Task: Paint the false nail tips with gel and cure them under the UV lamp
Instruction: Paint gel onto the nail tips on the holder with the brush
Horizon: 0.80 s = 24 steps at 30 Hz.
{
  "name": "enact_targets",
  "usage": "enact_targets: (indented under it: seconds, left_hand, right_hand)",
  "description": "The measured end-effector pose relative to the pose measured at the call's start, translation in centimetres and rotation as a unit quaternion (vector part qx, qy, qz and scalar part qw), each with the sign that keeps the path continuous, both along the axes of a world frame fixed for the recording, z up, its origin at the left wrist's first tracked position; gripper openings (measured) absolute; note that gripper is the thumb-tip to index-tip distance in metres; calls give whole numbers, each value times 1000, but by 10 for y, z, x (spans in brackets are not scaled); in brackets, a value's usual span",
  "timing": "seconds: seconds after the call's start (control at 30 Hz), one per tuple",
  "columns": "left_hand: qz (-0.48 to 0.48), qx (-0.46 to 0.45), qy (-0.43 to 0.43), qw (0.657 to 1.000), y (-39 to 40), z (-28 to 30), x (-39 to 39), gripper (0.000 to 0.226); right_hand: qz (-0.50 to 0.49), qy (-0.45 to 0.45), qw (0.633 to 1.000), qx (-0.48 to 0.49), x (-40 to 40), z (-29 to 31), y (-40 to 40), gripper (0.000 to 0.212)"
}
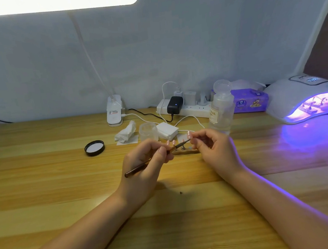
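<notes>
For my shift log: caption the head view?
Left hand brushes gel onto nail tip pinched by right hand; UV lamp glows.

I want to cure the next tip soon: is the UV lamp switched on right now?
On. The UV lamp glows violet inside its opening and throws purple light across the table.

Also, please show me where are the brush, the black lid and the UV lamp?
brush [143,166]: head view, on its dark handle.
black lid [94,148]: head view, on its pale inside.
UV lamp [286,92]: head view, on its white top shell.
</notes>
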<state>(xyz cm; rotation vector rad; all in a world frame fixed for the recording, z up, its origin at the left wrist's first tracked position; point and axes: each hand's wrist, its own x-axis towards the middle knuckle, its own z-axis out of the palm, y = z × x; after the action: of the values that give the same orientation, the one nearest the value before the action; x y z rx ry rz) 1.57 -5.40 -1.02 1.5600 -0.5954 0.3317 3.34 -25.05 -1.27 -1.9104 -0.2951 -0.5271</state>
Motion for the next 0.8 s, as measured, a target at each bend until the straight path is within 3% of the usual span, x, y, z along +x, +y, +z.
enact_targets:
  seconds: [0.3,0.53,0.8]
  left_hand:
    - [37,22,-17,999,0,-1,4,11]
    - [30,34,-36,998,-2,0,2,26]
    - [26,20,-39,999,0,1,1,18]
  right_hand:
    - [10,14,1000,-5,4,-4,-1,25]
    - [1,16,1000,12,5,-5,0,28]
    - [-9,19,1000,11,5,-4,1,21]
